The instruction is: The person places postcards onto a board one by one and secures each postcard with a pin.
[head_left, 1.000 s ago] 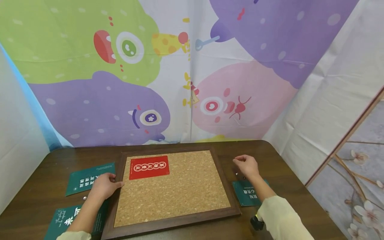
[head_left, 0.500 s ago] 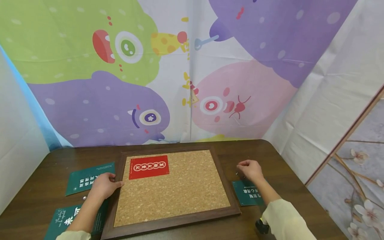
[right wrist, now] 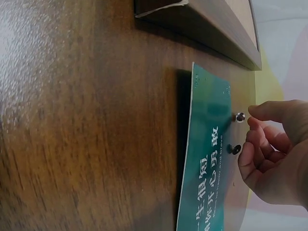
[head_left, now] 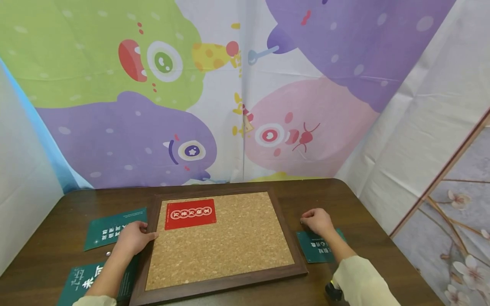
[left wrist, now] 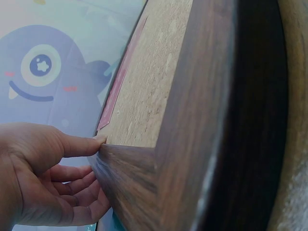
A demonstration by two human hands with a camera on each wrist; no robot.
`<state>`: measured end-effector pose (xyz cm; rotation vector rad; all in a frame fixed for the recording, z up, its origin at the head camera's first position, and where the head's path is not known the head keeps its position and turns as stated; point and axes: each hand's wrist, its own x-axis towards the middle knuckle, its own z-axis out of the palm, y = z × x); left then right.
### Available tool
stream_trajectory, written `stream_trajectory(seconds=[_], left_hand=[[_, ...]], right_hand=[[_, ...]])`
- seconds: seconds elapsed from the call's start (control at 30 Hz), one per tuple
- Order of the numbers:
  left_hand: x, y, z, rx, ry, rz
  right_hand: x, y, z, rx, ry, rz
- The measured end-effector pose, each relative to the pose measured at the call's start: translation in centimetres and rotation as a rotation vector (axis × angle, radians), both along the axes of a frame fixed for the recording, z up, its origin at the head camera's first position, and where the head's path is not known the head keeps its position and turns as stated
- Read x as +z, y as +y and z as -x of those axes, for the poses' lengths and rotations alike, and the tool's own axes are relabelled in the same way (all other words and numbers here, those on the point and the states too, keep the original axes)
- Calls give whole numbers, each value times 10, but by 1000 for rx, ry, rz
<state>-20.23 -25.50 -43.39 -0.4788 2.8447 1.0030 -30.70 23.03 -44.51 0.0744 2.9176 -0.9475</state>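
My left hand (head_left: 132, 237) grips the left side of a wood-framed corkboard (head_left: 229, 242); in the left wrist view its thumb (left wrist: 79, 146) lies on top of the frame and the fingers curl against the outer side. A red card (head_left: 190, 213) with white lettering lies on the cork at upper left. To the board's right, my right hand (head_left: 318, 222) is low over the table with curled fingers. In the right wrist view a metal pushpin (right wrist: 239, 117) stands just off the thumb tip, with a second pushpin (right wrist: 235, 149) near the fingers. Beside them lies a green card (right wrist: 207, 159).
At the left lie another green card (head_left: 111, 227) and a green card with large white characters (head_left: 82, 280), partly under the left forearm. A small metal pin (head_left: 109, 253) sits between them. A cartoon-print cloth (head_left: 226, 97) hangs behind the dark wooden table (head_left: 306, 187).
My right hand has moved slightly right and down toward the table, its fingertips now over the pins' spot in the head view. The left hand and board have stayed still.
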Motion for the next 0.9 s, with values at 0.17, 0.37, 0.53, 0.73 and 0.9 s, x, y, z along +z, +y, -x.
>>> stream_trajectory(seconds=[0.17,0.37,0.53,0.73,0.9], left_hand=[[0,0,0,2,-6,2],[0,1,0,11,-10,7],[-1,0,0,15,-7,14],[-1,1,-1,16,-5,4],[-1,2,1,18,-7,2]], right_hand=[[1,-1,0,19,4,-29],[0,-3,0,22,-6,-75],[-3,-5,0,33,-5,-123],[0,-6,-2,27,1,-128],[0,-5,-2,23,18,-137]])
